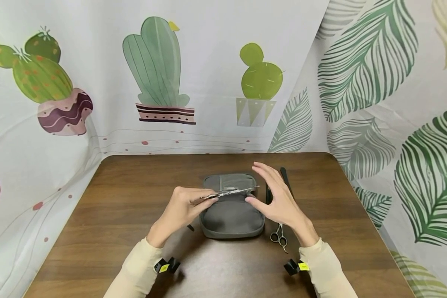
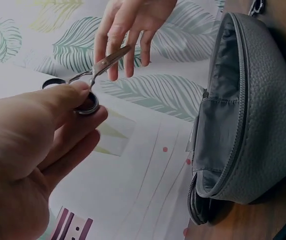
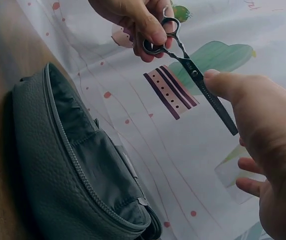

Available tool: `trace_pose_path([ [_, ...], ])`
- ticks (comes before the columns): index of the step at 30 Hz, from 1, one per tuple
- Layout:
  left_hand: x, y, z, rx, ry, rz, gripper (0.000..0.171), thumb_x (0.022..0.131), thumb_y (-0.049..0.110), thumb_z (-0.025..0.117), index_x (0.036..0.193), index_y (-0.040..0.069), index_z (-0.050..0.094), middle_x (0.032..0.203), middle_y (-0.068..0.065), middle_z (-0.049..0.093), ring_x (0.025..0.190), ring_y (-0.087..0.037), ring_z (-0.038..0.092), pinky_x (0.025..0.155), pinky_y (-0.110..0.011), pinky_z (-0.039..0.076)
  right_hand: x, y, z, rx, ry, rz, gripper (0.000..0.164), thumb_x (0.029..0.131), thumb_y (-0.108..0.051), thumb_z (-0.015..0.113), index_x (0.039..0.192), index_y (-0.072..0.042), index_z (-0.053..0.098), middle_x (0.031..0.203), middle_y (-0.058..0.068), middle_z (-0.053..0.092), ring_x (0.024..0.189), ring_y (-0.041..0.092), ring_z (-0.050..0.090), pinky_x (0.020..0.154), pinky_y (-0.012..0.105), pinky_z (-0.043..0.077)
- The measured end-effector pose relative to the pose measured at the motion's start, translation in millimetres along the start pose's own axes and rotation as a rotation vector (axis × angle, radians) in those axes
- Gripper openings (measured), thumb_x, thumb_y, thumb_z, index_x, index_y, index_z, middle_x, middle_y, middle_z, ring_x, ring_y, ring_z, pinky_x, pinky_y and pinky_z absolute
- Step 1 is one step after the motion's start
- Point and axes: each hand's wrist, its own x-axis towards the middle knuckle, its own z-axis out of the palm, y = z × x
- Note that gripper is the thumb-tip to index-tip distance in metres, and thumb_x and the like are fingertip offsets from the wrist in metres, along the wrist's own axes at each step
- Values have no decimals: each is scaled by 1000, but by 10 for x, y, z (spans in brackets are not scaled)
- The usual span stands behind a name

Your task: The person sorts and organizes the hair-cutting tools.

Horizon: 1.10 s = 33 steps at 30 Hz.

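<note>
My left hand [image 1: 186,205] pinches a pair of thinning scissors [image 1: 231,192] by the finger rings, thumb on top. In the right wrist view the scissors [image 3: 197,75] show a toothed blade, and the blades lie together. They point to the right, above an unzipped grey case [image 1: 232,236]. My right hand [image 1: 281,203] is spread around the blade end, thumb below and fingers above; whether the thumb touches the blade cannot be told. Seen from the left wrist, the case [image 2: 275,100] has pebbled sides and a dark lining.
Another pair of scissors [image 1: 279,240] lies right of the case, partly under my right forearm. Behind the right hand lies a long black item [image 1: 286,180], partly covered. A small dark object [image 1: 191,227] lies left of the case. Patterned cloth [image 1: 216,82] hangs behind the wooden table [image 1: 134,178].
</note>
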Motion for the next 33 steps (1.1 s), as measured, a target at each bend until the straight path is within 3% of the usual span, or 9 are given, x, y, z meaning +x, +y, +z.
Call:
trace_pose_path([
  [4, -8, -3, -11, -56, -20, -52, 18, 91, -5, 90, 105, 7, 91, 99, -6, 89, 86, -13, 85, 75, -16, 66, 0, 1, 11, -9, -14, -42, 87, 93, -30, 94, 168, -22, 53, 175, 1, 51, 166, 29, 43, 135, 48, 37],
  [8, -20, -23, -12, -86, -25, -82, 17, 92, -5, 90, 105, 7, 91, 99, -6, 89, 85, -10, 84, 74, -16, 66, -6, 5, 24, -4, -9, -78, 74, 92, -23, 94, 159, -18, 63, 164, 5, 64, 160, 33, 52, 132, 47, 42],
  [14, -28, -10, -11, -90, -30, -103, 16, 93, -4, 89, 105, 6, 91, 98, -8, 89, 85, -12, 85, 73, -16, 66, -16, 52, 58, 30, 16, -162, 48, 91, -9, 93, 137, -13, 79, 137, 10, 79, 136, 32, 70, 120, 41, 53],
  [20, -36, 4, -12, -99, -32, -120, 15, 93, -3, 89, 105, 5, 91, 98, -9, 89, 86, -13, 85, 73, -17, 66, 1, 76, 85, 67, 38, -219, 28, 92, 0, 89, 119, -8, 85, 117, 7, 85, 114, 26, 78, 105, 32, 59],
  [33, -46, -12, -7, -83, -25, -112, 15, 92, -2, 90, 104, 6, 92, 97, -8, 89, 85, -6, 83, 71, -14, 64, 21, 94, 96, 121, 66, -293, 29, 87, 14, 87, 109, -4, 87, 98, 5, 86, 86, 18, 80, 83, 19, 62],
])
